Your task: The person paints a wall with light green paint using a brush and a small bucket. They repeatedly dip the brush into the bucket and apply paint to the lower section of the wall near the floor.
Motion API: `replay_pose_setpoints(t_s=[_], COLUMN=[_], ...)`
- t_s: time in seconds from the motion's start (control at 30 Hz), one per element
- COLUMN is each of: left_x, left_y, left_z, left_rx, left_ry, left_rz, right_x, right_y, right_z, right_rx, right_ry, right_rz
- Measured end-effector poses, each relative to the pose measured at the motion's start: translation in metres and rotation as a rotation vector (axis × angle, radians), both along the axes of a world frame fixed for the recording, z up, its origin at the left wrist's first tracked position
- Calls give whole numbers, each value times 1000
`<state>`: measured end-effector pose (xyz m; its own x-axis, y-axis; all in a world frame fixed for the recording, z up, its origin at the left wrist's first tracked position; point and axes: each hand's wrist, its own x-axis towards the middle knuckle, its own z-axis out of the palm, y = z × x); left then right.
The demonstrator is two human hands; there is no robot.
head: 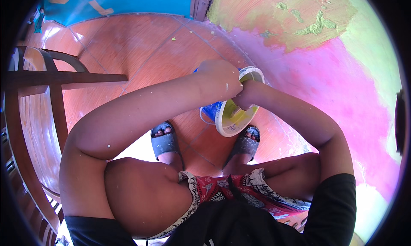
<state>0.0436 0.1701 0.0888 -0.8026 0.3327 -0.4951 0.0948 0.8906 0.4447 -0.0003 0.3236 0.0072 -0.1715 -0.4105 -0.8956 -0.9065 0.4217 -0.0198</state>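
Observation:
A blue plastic bucket [211,112] with a white rim [223,130] is tipped on its side between my feet, its mouth facing right. Yellow-green paste [231,109] coats the inside. My left hand [221,79] grips the bucket by its upper side, near the rim. Reaching into the mouth is my right hand [247,95], with its fingers bent downward. Whether it holds a tool is hidden by the hand itself. Small pale specks dot the left hand and forearm.
On the right, a pink wall [340,92] is partly covered by yellow-green coating [316,24] with thick lumps. Wooden chairs [57,77] stand at left. A blue panel [144,2] is at the back. Reddish floor tiles [141,44] bear small paint spots.

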Motion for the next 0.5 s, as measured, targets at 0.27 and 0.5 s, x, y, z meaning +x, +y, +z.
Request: replay_pose_setpoints(t_s=[0.27, 0.5], left_x=[0, 7], left_y=[-4, -3], left_z=[3, 0], left_rx=[-31, -15], left_ry=[1, 35], left_rz=[9, -34], right_x=[8, 29], right_y=[14, 44], right_z=[-8, -11], right_rx=[-108, -372], right_ry=[-4, 63], right_rz=[109, 29])
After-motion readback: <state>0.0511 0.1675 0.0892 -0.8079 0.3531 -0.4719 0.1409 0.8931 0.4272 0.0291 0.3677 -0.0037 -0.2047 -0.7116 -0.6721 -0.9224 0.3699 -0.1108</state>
